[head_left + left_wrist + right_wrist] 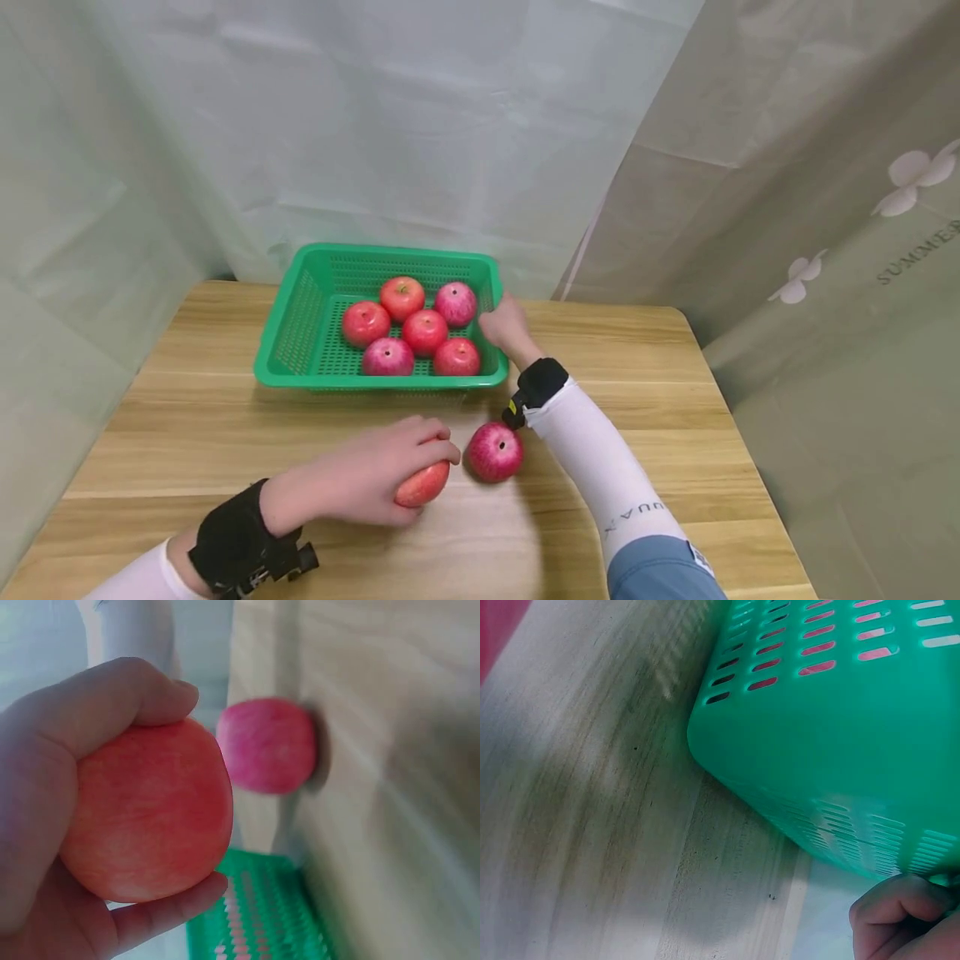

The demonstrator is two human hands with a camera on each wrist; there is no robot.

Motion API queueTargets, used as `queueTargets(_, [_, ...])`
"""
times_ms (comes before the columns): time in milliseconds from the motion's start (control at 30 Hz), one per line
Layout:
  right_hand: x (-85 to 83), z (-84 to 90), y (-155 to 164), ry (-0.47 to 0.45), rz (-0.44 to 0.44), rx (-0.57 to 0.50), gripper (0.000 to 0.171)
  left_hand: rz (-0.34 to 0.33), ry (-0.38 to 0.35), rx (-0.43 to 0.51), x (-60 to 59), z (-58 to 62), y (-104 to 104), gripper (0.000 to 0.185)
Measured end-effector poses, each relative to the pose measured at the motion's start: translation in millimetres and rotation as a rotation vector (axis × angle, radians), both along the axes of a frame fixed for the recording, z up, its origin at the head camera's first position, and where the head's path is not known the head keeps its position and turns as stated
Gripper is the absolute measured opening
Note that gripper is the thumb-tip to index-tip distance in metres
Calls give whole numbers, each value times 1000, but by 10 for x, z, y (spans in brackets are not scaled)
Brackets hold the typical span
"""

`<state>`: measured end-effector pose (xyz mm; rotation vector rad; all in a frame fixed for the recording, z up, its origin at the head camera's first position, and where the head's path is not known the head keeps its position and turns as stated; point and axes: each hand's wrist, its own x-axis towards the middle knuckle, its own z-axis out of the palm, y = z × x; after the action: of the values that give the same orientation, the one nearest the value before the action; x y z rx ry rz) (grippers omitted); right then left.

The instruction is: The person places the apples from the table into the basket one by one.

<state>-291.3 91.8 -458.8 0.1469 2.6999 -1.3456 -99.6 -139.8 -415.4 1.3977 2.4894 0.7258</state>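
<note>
Left hand (375,475) wraps an apple (423,485) on the bench (675,433), right hand (506,327) grips the basket (300,333) right rim, steadying it; spare apple (495,451) alongside.

The word "SUMMER" is showing in grey capitals on the beige curtain (825,208) at about three o'clock in the head view, running slightly uphill toward the frame's edge, where its last letter is getting cut off. On the white sleeve (600,467) at about five o'clock, small grey letters are reading roughly "UUA" plus another character, too small and skewed to settle. The wrist views are showing no lettering.
</note>
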Motion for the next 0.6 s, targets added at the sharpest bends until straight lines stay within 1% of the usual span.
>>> queueTargets(100, [-1,5,2,-1,-4,9,43,48,48,0,-52,92,-76,67])
queueTargets(333, [12,25,0,-4,-24,5,42,166,121,37,-176,291,-322,65])
queueTargets(500, [2,11,0,0,-28,7,43,218,191,95,-288,384,-491,67])
queueTargets(600, [-3,-1,-4,10,-16,6,43,230,217,118,-342,423,-582,67])
